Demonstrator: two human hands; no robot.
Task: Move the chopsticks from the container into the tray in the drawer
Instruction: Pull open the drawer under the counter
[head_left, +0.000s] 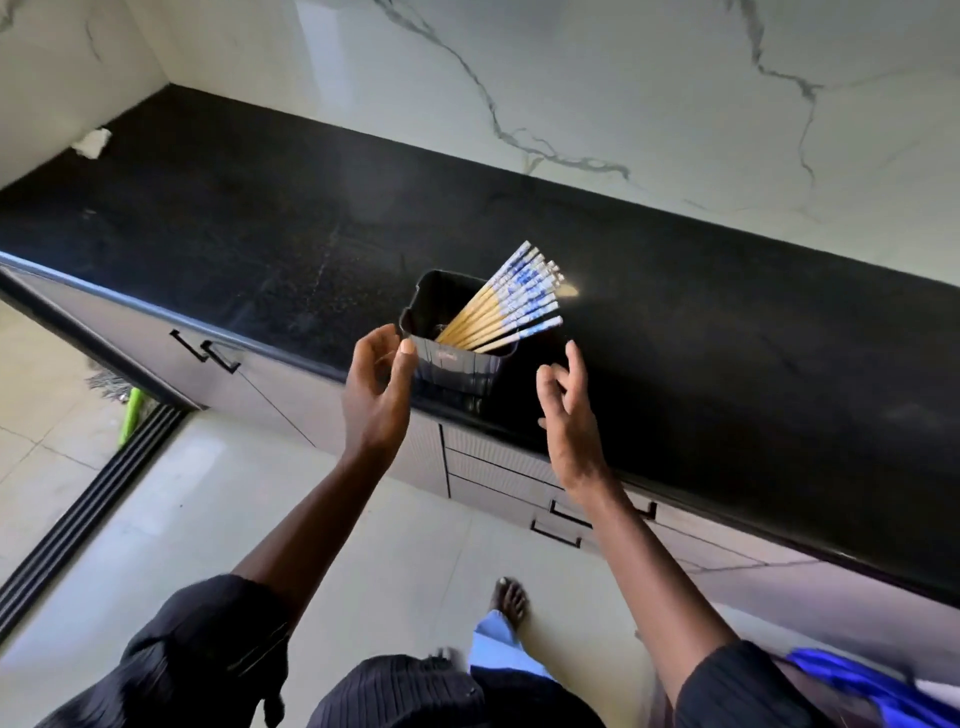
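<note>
Chopsticks (511, 301) lean in container (457, 358); left hand (376, 387), right hand (569, 410) flank it, grips spread.

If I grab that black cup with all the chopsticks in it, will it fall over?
It might tip. The chopsticks all lean out to one side, past the rim of the cup, so that side probably pulls. The cup also sits close to the edge of the counter. The sticks look loose, so they would likely slide and rattle.
</note>
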